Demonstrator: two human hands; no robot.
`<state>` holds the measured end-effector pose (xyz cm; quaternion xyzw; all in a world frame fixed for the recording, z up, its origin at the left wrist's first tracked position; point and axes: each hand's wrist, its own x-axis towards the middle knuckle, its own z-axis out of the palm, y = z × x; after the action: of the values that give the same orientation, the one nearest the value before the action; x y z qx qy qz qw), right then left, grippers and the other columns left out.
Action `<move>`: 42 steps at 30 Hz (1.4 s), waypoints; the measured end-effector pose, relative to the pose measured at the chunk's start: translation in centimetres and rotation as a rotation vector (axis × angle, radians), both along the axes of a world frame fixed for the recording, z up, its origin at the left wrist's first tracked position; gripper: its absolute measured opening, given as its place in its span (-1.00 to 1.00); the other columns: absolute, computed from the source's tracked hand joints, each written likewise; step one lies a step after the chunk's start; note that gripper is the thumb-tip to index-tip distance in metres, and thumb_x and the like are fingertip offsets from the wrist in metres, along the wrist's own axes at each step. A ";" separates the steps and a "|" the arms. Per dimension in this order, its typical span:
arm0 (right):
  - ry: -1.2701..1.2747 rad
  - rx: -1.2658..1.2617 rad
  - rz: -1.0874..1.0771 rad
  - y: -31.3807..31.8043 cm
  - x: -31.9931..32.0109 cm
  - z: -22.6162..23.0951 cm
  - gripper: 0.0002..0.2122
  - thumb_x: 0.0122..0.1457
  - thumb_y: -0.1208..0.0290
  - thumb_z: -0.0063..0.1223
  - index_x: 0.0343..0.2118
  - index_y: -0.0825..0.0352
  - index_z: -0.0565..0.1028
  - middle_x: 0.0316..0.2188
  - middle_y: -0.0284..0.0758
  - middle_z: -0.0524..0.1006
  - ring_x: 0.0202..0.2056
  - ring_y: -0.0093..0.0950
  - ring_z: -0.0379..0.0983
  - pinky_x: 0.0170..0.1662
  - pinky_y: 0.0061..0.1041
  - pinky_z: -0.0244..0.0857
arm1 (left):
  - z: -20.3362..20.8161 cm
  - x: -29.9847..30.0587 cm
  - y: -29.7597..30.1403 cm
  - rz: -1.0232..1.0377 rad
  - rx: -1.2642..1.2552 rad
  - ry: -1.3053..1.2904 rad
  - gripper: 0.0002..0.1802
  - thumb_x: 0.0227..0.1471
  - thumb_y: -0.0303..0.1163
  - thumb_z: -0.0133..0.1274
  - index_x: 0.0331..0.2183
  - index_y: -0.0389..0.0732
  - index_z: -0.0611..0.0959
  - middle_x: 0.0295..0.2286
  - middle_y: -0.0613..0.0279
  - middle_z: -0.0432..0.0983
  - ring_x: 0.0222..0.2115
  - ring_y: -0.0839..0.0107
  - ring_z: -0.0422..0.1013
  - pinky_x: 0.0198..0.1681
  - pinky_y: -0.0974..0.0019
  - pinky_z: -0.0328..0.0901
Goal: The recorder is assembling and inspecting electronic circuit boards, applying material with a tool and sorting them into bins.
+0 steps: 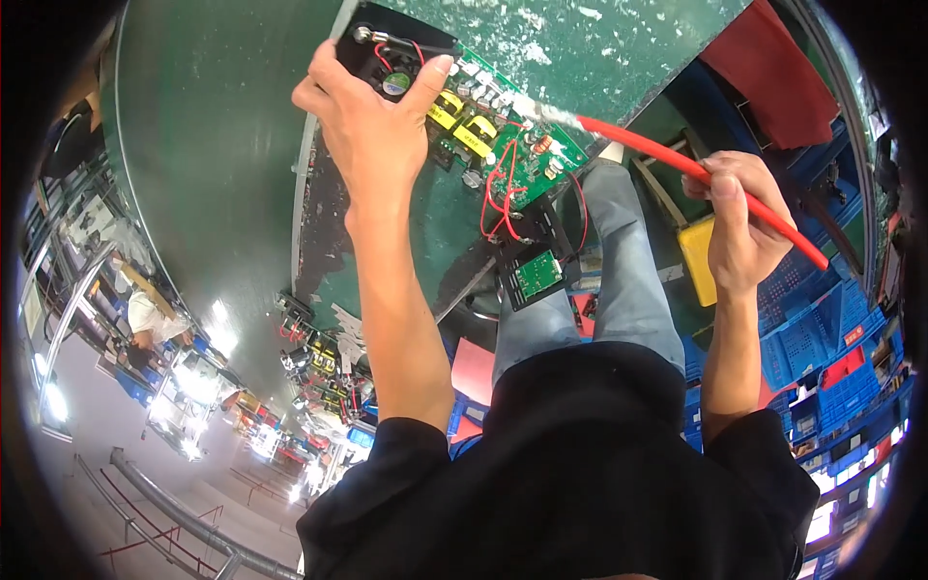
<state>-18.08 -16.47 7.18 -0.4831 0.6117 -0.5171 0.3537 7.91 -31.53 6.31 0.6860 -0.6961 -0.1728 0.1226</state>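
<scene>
My left hand [375, 130] grips the left end of a green circuit board [527, 193] fixed to a black end panel [394, 21]. Its thumb and fingers are spread across the panel and the board's edge. Two yellow-wrapped transformers [474, 137] and a row of white-topped parts sit on the board. Red wires [500, 188] loop down to a second black panel, which carries a small green board [538, 275]. In my right hand [739, 217] is a long red stick [646, 147], its tip coated in white paste. That tip reaches the board's upper edge; whether it touches is unclear.
The green worktable [570, 39] is spotted with white residue. More wired board assemblies [324, 362] lie at its lower left. Blue plastic crates [807, 333] stand on the right, below a red sheet [773, 82]. A yellow object [698, 259] sits beside my leg.
</scene>
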 end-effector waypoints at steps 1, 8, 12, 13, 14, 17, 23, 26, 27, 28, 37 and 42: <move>-0.119 0.044 -0.102 0.1 -0.3 0.6 -0.88 0.17 0.54 -0.05 -0.37 0.49 0.47 -0.36 -0.16 0.47 -0.43 -0.46 0.45 -0.35 -0.53 0.35 | 0.5 -0.3 -0.2 0.044 0.061 0.034 0.04 -0.28 0.00 0.32 0.05 -0.35 0.12 -0.12 -0.22 0.07 -0.12 -0.09 0.23 -0.12 0.08 0.26; -0.655 -0.021 -0.766 -1.7 -6.0 3.0 -0.92 0.16 0.51 0.01 -0.30 0.37 0.43 -0.36 -0.31 0.48 -0.31 -0.50 0.46 -0.16 -0.55 0.38 | 1.9 2.3 1.7 -0.021 -0.123 0.148 -0.05 -0.07 -0.07 0.16 0.07 -0.49 0.04 -0.03 -0.40 -0.02 -0.07 -0.23 0.14 0.03 0.01 0.13; -0.821 -0.167 -0.751 -7.6 -10.0 4.1 -0.88 0.16 0.52 -0.03 -0.29 0.47 0.42 -0.30 -0.21 0.48 -0.26 -0.33 0.48 -0.07 -0.49 0.40 | 3.2 6.0 5.3 0.110 -0.097 0.277 -0.61 0.10 -0.23 -0.05 -0.15 -0.37 0.43 -0.23 -0.14 0.37 -0.17 -0.01 0.32 -0.08 0.11 0.21; -0.802 -0.154 -0.749 -10.0 -10.3 3.9 -0.86 0.17 0.51 -0.03 -0.28 0.49 0.41 -0.29 -0.20 0.48 -0.25 -0.33 0.48 -0.07 -0.50 0.41 | 3.1 7.8 6.8 0.150 -0.102 0.270 -0.71 0.12 -0.29 -0.09 -0.25 -0.33 0.52 -0.31 -0.03 0.47 -0.22 0.07 0.39 -0.13 0.15 0.25; -0.781 -0.132 -0.746 -12.6 -10.6 3.2 -0.84 0.17 0.51 -0.03 -0.27 0.51 0.41 -0.28 -0.18 0.47 -0.24 -0.33 0.48 -0.07 -0.50 0.41 | 2.5 9.4 8.5 0.217 -0.142 0.230 -0.74 0.11 -0.31 -0.09 -0.29 -0.30 0.55 -0.35 0.01 0.49 -0.28 0.10 0.42 -0.18 0.17 0.28; -0.921 -0.075 -0.643 -19.1 -12.9 -1.2 -0.81 0.13 0.52 0.03 -0.28 0.56 0.37 -0.33 -0.12 0.48 -0.24 -0.29 0.49 -0.13 -0.44 0.45 | 3.2 12.3 11.9 0.416 -0.144 0.161 -0.78 0.08 -0.30 -0.03 -0.38 -0.25 0.60 -0.44 0.08 0.52 -0.39 0.14 0.45 -0.29 0.20 0.32; -1.198 0.424 -0.460 -22.9 -9.6 0.5 -0.64 0.24 0.35 -0.14 0.00 0.50 0.25 -0.25 -0.14 0.43 -0.14 -0.34 0.38 -0.15 -0.39 0.37 | 7.6 13.3 24.5 0.915 -0.164 -0.029 -0.69 0.13 -0.29 -0.08 -0.48 -0.33 0.54 -0.56 -0.02 0.47 -0.55 0.12 0.41 -0.46 0.15 0.25; -0.699 0.380 0.138 -21.3 -6.7 -2.0 -0.65 0.15 0.31 0.01 -0.08 0.46 0.37 -0.32 -0.26 0.48 -0.28 -0.35 0.45 -0.26 -0.47 0.35 | 7.3 8.1 30.9 1.204 -0.180 -0.133 -0.61 0.15 -0.22 -0.14 -0.51 -0.36 0.51 -0.53 -0.15 0.43 -0.47 -0.05 0.37 -0.44 0.06 0.21; -0.302 0.374 0.361 -21.8 -2.6 0.5 -0.65 0.14 0.30 0.04 -0.11 0.46 0.39 -0.33 -0.26 0.49 -0.30 -0.38 0.45 -0.24 -0.50 0.34 | 6.7 6.5 33.8 1.377 -0.099 -0.132 -0.61 0.13 -0.21 -0.12 -0.52 -0.36 0.50 -0.52 -0.17 0.43 -0.44 -0.07 0.37 -0.41 0.03 0.21; 0.100 0.342 0.573 -22.4 1.5 3.5 -0.66 0.13 0.29 0.06 -0.14 0.47 0.41 -0.34 -0.27 0.50 -0.32 -0.41 0.45 -0.23 -0.54 0.32 | 5.5 5.1 37.2 1.396 0.015 -0.151 -0.63 0.10 -0.21 -0.09 -0.51 -0.35 0.50 -0.52 -0.17 0.43 -0.41 -0.07 0.36 -0.36 0.01 0.21; 1.125 -0.139 1.804 -30.4 17.4 2.1 -0.64 -0.06 0.11 0.19 -0.30 0.30 0.55 -0.50 -0.15 0.53 -0.46 -0.21 0.44 -0.31 -0.35 0.31 | 0.8 -10.3 48.3 1.654 0.003 0.287 -0.59 -0.07 -0.14 0.01 -0.58 -0.36 0.57 -0.55 -0.19 0.46 -0.44 -0.12 0.39 -0.32 -0.01 0.25; 0.959 0.110 1.885 -31.3 17.2 4.9 -0.57 -0.02 0.15 0.20 -0.22 0.43 0.49 -0.37 -0.26 0.52 -0.32 -0.44 0.42 -0.25 -0.41 0.29 | -3.2 -19.3 56.5 1.954 0.330 0.297 -0.61 -0.11 -0.17 -0.03 -0.43 -0.36 0.57 -0.45 -0.19 0.48 -0.39 -0.11 0.40 -0.30 0.05 0.29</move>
<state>-0.86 -47.78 12.12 -0.8995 0.0879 0.2394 0.3548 -11.42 24.98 3.13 0.9368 0.2277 -0.1747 0.1999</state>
